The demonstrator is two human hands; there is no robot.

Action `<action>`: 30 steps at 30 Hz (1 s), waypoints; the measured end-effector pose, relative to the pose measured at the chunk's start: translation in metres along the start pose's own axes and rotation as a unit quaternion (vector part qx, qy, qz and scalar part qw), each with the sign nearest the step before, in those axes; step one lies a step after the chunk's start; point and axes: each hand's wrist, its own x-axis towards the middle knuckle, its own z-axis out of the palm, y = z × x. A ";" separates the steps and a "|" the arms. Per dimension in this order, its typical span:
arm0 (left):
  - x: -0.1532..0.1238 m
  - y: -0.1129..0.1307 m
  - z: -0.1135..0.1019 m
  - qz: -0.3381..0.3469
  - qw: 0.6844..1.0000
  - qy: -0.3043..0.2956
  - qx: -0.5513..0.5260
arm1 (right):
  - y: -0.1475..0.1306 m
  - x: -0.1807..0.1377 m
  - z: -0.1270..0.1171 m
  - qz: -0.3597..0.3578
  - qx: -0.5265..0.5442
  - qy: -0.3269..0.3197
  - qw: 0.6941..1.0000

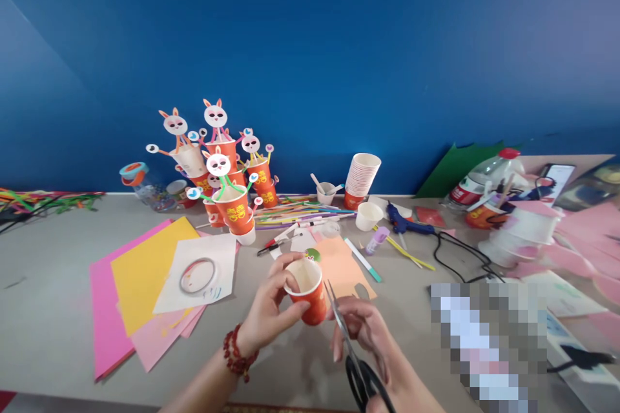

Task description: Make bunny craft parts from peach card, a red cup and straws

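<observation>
In the head view, a red paper cup (316, 306) with a white rim is tilted toward me in my left hand (277, 293). The left thumb presses the cup's outer side and a finger reaches over its rim. Black-handled scissors (357, 368) are in my right hand (368, 329). Their blades point up and away, slightly parted, just right of the cup without visibly cutting it. Right fingertips come close to the cup's lower side; whether they touch it I cannot tell. Behind the cup lies an orange paper sheet (341, 264) with a piece cut from its edge.
Rabbit-faced cup figures (232, 206) stand at the back left. Coloured sheets (140, 271) with a tape roll (197, 276) lie left. A stack of paper cups (362, 174) stands at the back, beside a blue glue gun (404, 222) with a black cord. A bottle (489, 177) is farther right.
</observation>
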 end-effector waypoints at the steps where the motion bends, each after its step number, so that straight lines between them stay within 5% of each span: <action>1: -0.001 0.000 0.000 0.013 1.000 0.004 0.028 | 0.001 0.000 -0.001 0.001 0.003 0.010 1.000; 5: -0.002 0.004 0.000 0.019 0.998 -0.015 0.052 | 0.000 0.004 -0.007 0.009 0.030 0.049 0.998; 10: -0.003 0.008 -0.006 -0.032 0.992 -0.088 -0.084 | -0.008 0.015 -0.018 0.035 0.036 0.017 0.999; 15: -0.004 0.005 -0.013 -0.144 0.925 -0.210 -0.281 | -0.008 0.026 -0.023 0.036 0.059 0.001 0.998; 19: -0.004 0.001 -0.009 -0.179 0.896 -0.225 -0.339 | -0.001 0.034 -0.021 0.026 0.054 0.021 0.998; 25: -0.004 0.001 -0.010 -0.238 0.872 -0.247 -0.350 | 0.015 0.037 -0.031 0.053 0.083 0.098 0.990; 30: 0.000 0.001 -0.006 -0.240 0.855 -0.285 -0.360 | 0.014 0.037 -0.037 -0.024 -0.066 0.171 0.983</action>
